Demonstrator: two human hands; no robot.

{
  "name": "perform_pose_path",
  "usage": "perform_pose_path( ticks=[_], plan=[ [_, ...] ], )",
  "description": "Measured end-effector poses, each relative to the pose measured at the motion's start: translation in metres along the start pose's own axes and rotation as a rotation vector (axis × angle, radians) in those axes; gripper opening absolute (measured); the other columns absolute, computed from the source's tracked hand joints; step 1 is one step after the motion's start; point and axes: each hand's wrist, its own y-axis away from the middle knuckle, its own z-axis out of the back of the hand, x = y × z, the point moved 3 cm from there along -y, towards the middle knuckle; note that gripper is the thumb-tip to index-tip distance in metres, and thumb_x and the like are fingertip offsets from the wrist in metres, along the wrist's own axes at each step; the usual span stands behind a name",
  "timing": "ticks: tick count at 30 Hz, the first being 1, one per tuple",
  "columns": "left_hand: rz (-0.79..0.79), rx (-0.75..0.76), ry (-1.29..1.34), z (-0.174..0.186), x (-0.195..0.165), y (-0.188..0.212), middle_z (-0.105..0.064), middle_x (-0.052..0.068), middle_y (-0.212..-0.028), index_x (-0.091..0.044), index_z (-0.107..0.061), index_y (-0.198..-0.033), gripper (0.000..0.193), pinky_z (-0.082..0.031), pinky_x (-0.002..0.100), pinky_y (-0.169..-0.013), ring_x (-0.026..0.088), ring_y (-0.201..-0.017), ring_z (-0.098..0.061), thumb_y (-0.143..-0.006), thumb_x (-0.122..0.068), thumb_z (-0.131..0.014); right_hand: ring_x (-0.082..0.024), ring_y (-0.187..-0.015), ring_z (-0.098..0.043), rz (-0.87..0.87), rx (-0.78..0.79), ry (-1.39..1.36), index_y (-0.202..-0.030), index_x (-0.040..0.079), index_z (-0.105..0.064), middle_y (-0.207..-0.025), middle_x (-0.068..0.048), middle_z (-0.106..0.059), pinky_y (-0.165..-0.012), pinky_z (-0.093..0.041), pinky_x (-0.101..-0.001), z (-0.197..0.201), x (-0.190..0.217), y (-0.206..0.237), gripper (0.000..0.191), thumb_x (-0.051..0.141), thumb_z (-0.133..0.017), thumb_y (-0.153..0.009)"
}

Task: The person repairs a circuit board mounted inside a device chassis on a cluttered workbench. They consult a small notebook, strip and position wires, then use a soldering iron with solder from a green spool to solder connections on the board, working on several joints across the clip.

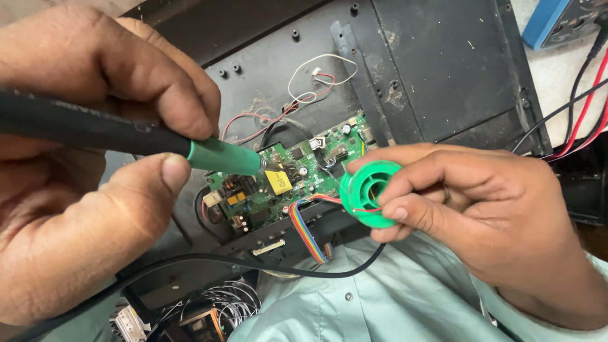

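Seen from above, looking down at two bare hands over an opened electronic device.

Left hand (82, 164), filling the left third of the frame, closed in a pen-like grip around a soldering iron (133, 139). Thumb below, index finger above, pinching where the black handle meets the green collar. Long axis of the iron nearly horizontal, sloping slightly downward from the left edge toward the centre; working end pointing right, toward the middle of the frame. Metal end near a yellow block component (278, 182), tip itself too small to make out, contact not discernible.

Right hand (481, 209), in the right half, fingers curled and pinching a small green spool (370, 193) at centre right. Open round face of the spool turned toward the camera and slightly left. Thin red wire (329, 199) crossing the spool's hollow centre.

Between the hands, a green circuit board (285, 180), long side running from lower left up to upper right, mounted on a black metal panel (437, 69) filling the upper centre. Rainbow ribbon cable (307, 234) curving down from the board's lower edge. Thin red and white wires (310, 82) looping above the board. Black cord (266, 263) sweeping across the lower centre.

Pale green shirt (392, 297) along the bottom. Blue meter (557, 22) in the upper right corner, red and black leads (586, 101) trailing down the right edge.
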Motion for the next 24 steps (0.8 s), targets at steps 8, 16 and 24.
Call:
perform_pose_path(
  ticks=[8,16,24],
  plan=[
    [0.043,0.005,-0.014,0.004,0.001,0.005,-0.064,0.014,-0.104,0.002,-0.052,-0.107,0.028,-0.052,0.031,-0.094,0.015,-0.093,-0.064,-0.08,0.009,-0.054,-0.021,-0.076,-0.078,-0.25,0.009,-0.239,-0.101,-0.01,-0.072,-0.138,-0.027,-0.063,-0.077,-0.065,-0.0361,0.013,-0.016,0.007,0.013,0.003,-0.067,-0.1],
    [0.008,0.001,-0.036,0.006,0.003,0.006,-0.063,0.013,-0.102,0.003,-0.052,-0.106,0.025,-0.051,0.031,-0.097,0.016,-0.095,-0.064,-0.082,0.008,-0.056,-0.025,-0.09,-0.079,-0.224,-0.076,-0.36,-0.111,-0.009,-0.07,-0.139,-0.032,-0.068,-0.08,-0.065,-0.0384,0.009,-0.026,0.006,0.018,0.003,-0.064,-0.099],
    [0.041,-0.012,-0.037,0.007,0.001,0.009,-0.065,0.012,-0.105,0.001,-0.052,-0.107,0.026,-0.052,0.028,-0.089,0.012,-0.09,-0.063,-0.083,0.008,-0.054,-0.02,-0.104,-0.076,0.025,-0.036,-0.155,-0.119,-0.008,-0.069,-0.143,-0.021,-0.065,-0.093,-0.064,-0.034,-0.009,-0.007,0.003,0.034,-0.01,-0.073,-0.085]
  ],
)
